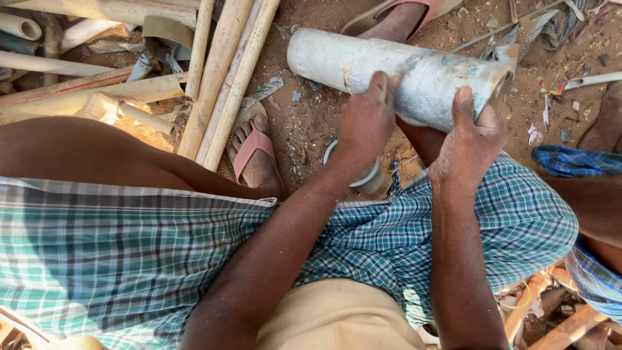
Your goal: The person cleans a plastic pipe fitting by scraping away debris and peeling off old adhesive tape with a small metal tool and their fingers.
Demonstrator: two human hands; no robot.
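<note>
A wide, short piece of white plastic pipe, dusty and stained, lies across my right knee over the bare earth. My left hand grips its near side around the middle. My right hand holds the pipe's right end, thumb pressed up on the wall near the open mouth. Under my left wrist a small round white fitting sits on the ground, partly hidden. My green checked cloth covers my lap.
Several long cream pipes lie on the ground at the left with cut offcuts. My foot in a pink sandal rests beside them. Another person's sandalled foot is beyond the pipe, a blue checked cloth at right.
</note>
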